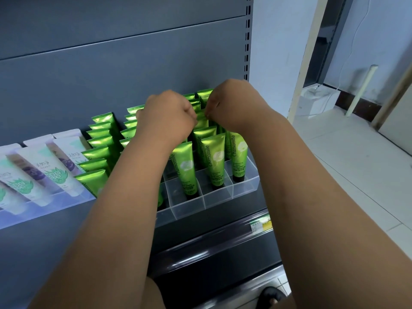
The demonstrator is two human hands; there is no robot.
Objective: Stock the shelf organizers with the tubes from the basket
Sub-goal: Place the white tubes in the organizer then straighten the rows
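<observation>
Grey shelf (124, 219) in front of me holds white tubes (55, 166) on the left. Next come shiny green tubes (214, 152) standing in a clear plastic organizer (245, 186). Most slots look full; some front ones are bare. My left hand (166, 117) and right hand (225, 103) both pinch a green tube's flat top together. I cannot see the basket.
</observation>
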